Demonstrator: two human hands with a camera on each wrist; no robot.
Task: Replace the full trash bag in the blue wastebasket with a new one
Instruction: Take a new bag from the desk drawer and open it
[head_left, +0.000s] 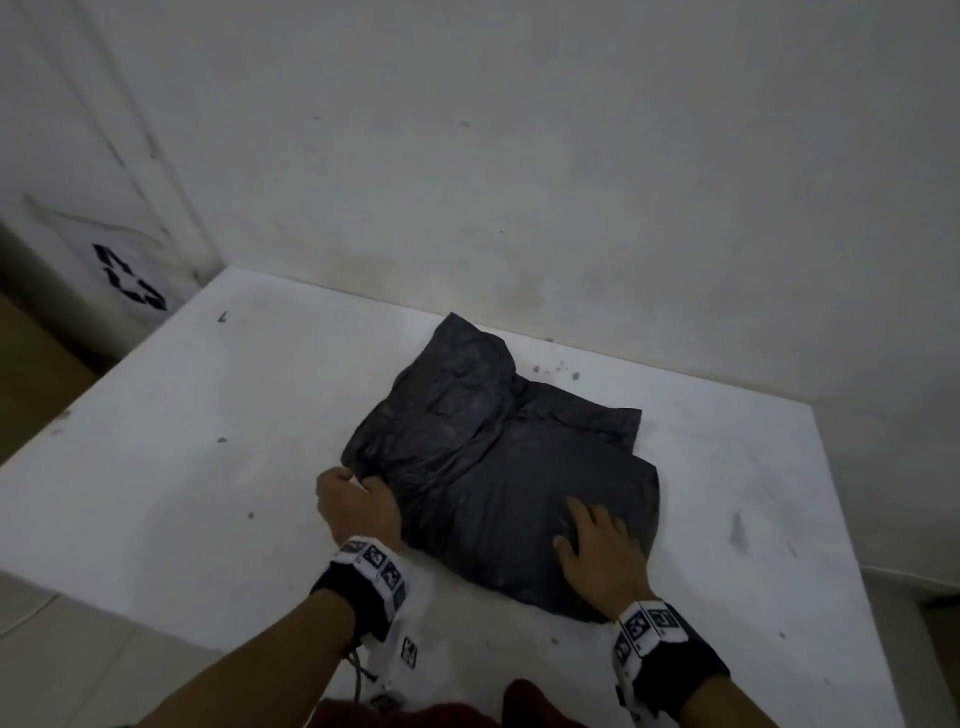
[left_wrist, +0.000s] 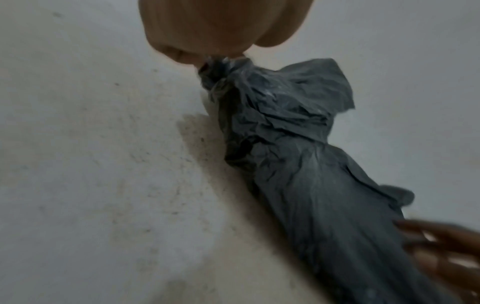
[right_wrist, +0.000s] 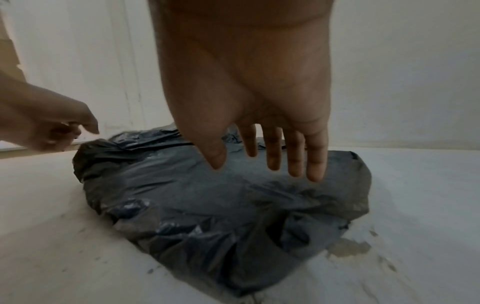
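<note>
A folded black trash bag lies on the white table, close to the wall. My left hand pinches the bag's near-left corner; in the left wrist view that bunched corner sits between fingertips and thumb of the left hand. My right hand rests flat with straight, spread fingers on the bag's near-right part. In the right wrist view the right hand hovers at the surface of the bag, with the left hand at the far left. No blue wastebasket is in view.
A stained white wall stands just behind the table. A white box with a black recycling mark sits beyond the table's left corner. Brown floor shows at the left. Dark specks dot the tabletop.
</note>
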